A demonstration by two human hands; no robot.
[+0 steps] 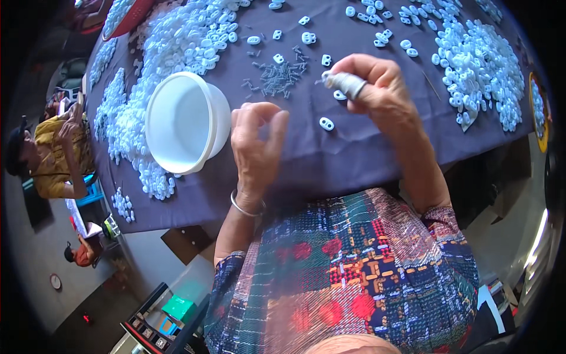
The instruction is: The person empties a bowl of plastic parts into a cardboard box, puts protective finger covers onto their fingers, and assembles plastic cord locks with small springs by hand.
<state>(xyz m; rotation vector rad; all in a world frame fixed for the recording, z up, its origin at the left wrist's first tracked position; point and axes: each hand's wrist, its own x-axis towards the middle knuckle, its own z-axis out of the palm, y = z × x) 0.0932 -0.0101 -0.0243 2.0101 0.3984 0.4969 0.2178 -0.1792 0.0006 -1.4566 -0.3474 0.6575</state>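
Note:
My right hand [383,91] is raised over the dark cloth with its fingers closed in a pinch. One digit, seemingly the thumb, looks wrapped in pale tape. At its tip sits a small white plastic piece [328,76], largely covered by the fingers. A bracelet circles the wrist of my left hand [257,138], whose curled fingers are blurred beside the white round tub [217,121]; anything between them is hidden. Loose white oval pieces with two holes lie nearby, one [326,124] below my right hand. Small dark pins [280,78] form a pile beyond my left hand.
Large heaps of white pieces cover the left [177,44] and right [480,74] of the table. A red basket [132,17] stands at the far left, and a yellow-rimmed container [537,109] at the right edge. A person in yellow [53,150] sits off to the left.

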